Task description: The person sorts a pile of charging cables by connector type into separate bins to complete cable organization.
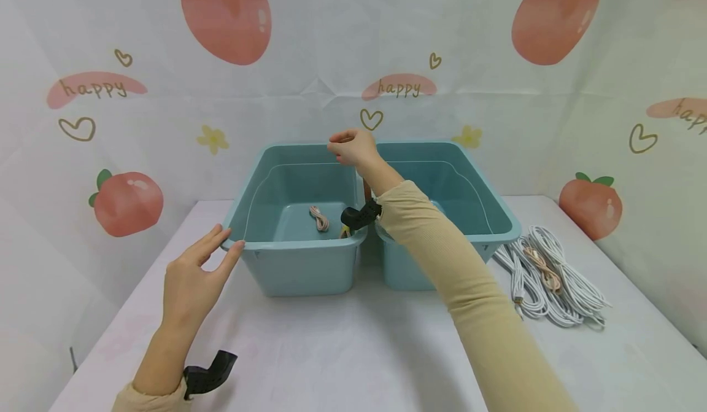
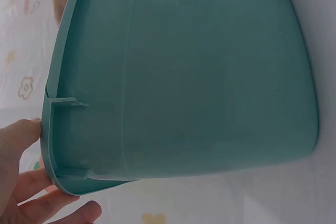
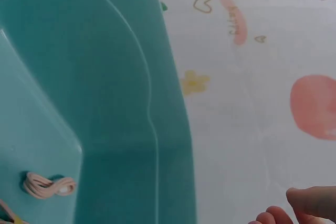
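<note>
My left hand (image 1: 190, 286) touches the near left corner of the left blue-green bin (image 1: 301, 271), thumb on the front rim and fingers around the side. In the left wrist view its fingertips (image 2: 50, 203) lie against the rim's outer corner. My right hand (image 1: 356, 149) is raised over the left bin's right rim, fingers loosely bent, with nothing visible in it. A pinkish coiled cable (image 1: 319, 218) lies on that bin's floor. Near it, something with a yellow part (image 3: 17, 220) is mostly cut off in the right wrist view.
The right blue-green bin (image 1: 499, 238) stands beside the left one, its inside partly hidden by my right arm. Bundled white cables (image 1: 574, 277) and a pinkish cable (image 1: 544, 271) lie on the table (image 1: 309, 350) at right. A printed cloth (image 1: 320, 43) hangs behind.
</note>
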